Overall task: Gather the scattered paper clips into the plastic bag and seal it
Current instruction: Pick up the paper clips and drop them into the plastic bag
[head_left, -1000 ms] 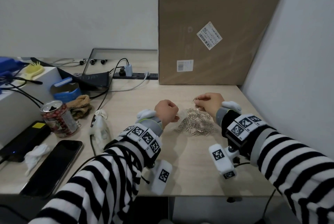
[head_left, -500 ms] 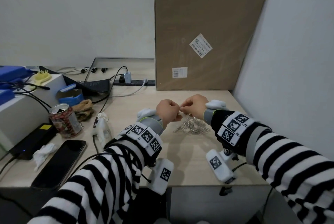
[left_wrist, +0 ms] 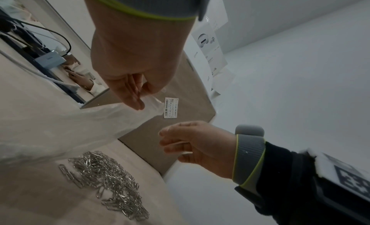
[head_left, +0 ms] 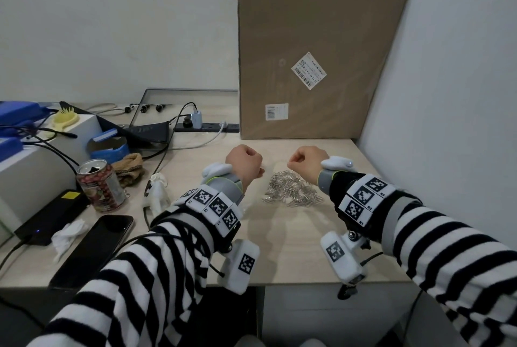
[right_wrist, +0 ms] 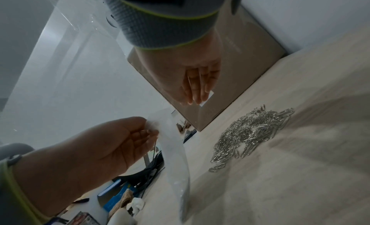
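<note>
A tall cardboard box [head_left: 316, 55] is standing at the far edge of the worktop [head_left: 279, 237]. The clear plastic bag [left_wrist: 66, 127] is hanging from the left grip [head_left: 244, 162], which is pinching its top edge. The right grip [head_left: 306, 162] is curling its fingers; whether it is grasping anything, I cannot tell. The paper clips [head_left: 291, 189] are lying heaped below and between both grips.
</note>
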### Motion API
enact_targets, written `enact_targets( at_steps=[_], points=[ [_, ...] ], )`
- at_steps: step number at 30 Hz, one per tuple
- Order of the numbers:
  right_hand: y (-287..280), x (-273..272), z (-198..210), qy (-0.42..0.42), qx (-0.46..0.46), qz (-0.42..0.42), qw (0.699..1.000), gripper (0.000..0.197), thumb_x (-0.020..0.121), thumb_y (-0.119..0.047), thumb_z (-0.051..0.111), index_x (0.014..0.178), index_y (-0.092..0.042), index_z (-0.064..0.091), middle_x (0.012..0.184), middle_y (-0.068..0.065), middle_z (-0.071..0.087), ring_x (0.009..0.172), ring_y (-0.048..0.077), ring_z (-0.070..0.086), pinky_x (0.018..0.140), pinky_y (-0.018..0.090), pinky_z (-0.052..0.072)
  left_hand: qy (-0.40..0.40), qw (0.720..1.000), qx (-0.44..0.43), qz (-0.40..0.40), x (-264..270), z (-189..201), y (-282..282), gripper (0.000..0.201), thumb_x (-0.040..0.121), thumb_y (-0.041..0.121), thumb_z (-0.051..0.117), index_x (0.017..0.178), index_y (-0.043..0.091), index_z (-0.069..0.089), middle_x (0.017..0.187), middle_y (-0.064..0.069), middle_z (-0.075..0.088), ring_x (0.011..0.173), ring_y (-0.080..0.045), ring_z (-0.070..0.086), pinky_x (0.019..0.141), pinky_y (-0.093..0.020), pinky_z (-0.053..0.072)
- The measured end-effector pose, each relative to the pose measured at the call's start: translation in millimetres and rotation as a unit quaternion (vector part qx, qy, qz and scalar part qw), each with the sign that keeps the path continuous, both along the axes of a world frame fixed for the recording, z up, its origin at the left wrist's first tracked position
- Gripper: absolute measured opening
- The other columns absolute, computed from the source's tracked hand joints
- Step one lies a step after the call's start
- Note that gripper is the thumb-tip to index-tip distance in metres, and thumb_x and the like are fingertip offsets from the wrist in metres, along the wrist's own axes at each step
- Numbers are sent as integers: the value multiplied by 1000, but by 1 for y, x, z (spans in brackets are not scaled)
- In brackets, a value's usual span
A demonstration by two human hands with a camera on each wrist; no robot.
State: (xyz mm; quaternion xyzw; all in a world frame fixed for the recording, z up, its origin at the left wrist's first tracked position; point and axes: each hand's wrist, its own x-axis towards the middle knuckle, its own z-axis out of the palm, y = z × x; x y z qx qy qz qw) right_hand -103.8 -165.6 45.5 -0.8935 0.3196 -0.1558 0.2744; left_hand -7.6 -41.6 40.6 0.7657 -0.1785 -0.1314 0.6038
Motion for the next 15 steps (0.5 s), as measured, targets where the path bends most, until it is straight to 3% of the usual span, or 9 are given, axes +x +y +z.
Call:
enact_targets(
  at_steps=[3, 5, 10, 13, 15],
  points=[
    [-3, 1, -9, 107, 2, 26, 994, 19, 79, -36, 69, 91, -22, 66, 98, 0, 68, 91, 21, 65, 85, 35, 54, -16, 1000, 7, 16, 7, -1, 1, 19, 87, 5, 44, 71, 13, 51, 82, -14, 64, 54, -20, 61, 59, -31, 58],
    [-3, 6, -17, 165, -9, 47, 985, 33, 77, -40, 70, 104, -23, 65, 110, 1, 65, 98, 21, 63, 90, 36, 52, -22, 999, 15, 17, 12, -4, 1, 20, 88, 7, 44, 71, 14, 51, 80, -11, 63, 52, -17, 61, 55, -28, 56],
    [2, 25, -36, 268, -54, 93, 957, 61, 77, -38, 72, 132, -24, 50, 137, 1, 52, 121, 22, 52, 102, 35, 44, -22, 999, 28, 13, 24, -15, -2, 19, 89, 10, 46, 71, 15, 53, 71, -7, 63, 53, -16, 63, 61, -31, 59],
    [1, 43, -41, 311, -71, 114, 941, 71, 75, -33, 72, 139, -24, 42, 138, 4, 49, 124, 26, 51, 102, 37, 44, -15, 999, 30, 5, 29, -23, -7, 18, 88, 9, 46, 73, 13, 55, 69, -6, 62, 52, -16, 62, 58, -29, 57],
    [-4, 57, -49, 336, -91, 122, 930, 73, 64, -39, 71, 132, -33, 45, 131, 4, 54, 113, 26, 56, 95, 39, 49, -11, 999, 35, -2, 33, -28, -10, 15, 88, 9, 46, 77, 12, 56, 70, -7, 63, 53, -16, 62, 61, -30, 58]
  ],
)
